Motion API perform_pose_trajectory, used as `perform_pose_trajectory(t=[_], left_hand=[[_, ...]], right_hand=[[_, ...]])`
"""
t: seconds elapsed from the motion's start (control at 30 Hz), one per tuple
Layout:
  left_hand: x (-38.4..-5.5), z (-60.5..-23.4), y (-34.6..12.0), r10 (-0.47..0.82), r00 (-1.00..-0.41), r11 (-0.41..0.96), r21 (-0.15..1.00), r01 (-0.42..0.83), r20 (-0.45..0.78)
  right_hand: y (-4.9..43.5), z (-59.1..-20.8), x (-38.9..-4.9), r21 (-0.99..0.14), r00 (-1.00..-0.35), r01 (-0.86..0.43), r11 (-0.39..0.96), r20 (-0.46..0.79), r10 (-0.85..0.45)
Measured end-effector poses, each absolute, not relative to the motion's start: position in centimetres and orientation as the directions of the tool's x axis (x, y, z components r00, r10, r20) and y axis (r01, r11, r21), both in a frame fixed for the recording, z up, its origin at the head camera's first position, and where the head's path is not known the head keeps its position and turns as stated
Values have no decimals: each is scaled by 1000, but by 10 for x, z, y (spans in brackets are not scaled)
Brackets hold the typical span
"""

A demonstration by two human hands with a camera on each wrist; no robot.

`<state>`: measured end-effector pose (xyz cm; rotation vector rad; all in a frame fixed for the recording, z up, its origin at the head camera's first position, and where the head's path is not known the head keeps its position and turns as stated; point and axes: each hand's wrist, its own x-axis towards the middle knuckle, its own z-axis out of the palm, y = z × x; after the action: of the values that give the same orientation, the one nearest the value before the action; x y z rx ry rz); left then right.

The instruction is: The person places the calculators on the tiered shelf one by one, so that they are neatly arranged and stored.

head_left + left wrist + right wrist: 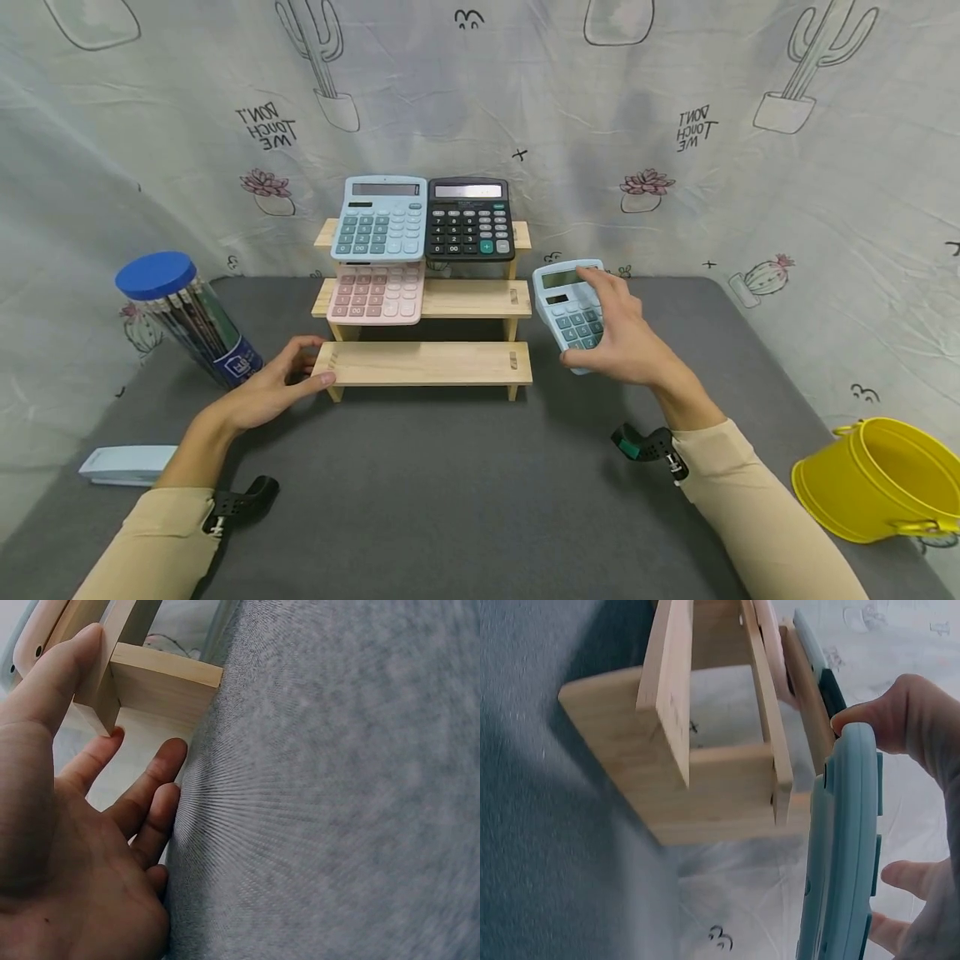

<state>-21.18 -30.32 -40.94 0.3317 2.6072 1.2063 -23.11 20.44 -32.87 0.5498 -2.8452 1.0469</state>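
Note:
My right hand [626, 337] grips a light blue calculator [561, 315] by its edges, tilted and held up to the right of the wooden stepped shelf [431, 364]. Seen edge-on in the right wrist view, the calculator [838, 847] has the thumb at one edge. At the shelf's left end, my left hand [262, 392] pinches the lowest board, thumb on one side and a finger on the other; the left wrist view shows the board's end [96, 705] there. On the top tier sit another light blue calculator [380, 218] and a black one [470, 218]. A pink calculator [375, 296] occupies the middle tier's left half.
To the left leans a clear tub of pencils [202, 325] with a blue lid. A pale blue, long stapler-like object [123, 465] lies by the left forearm. At the far right is a yellow bucket [840, 483]. Patterned cloth [487, 100] hangs behind the grey tabletop [435, 508].

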Motion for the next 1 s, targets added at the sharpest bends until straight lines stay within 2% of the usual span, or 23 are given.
perform_pose_trajectory(t=[0.23,0.57,1.0], left_hand=[[-212,-407,-305,298,-946,638,763,99,-126],[-209,-412,-302,310,-945,616,778,118,-102],[-210,-410,-303,285,-949,641,762,87,-133]], right_hand=[[187,-327,-223,-617,-905,-419,666,222,-364],[169,-323,-215,-595,-856,-494,634,206,-475],[139,-322,-215,-568,-832,-532,628,211,-513]])
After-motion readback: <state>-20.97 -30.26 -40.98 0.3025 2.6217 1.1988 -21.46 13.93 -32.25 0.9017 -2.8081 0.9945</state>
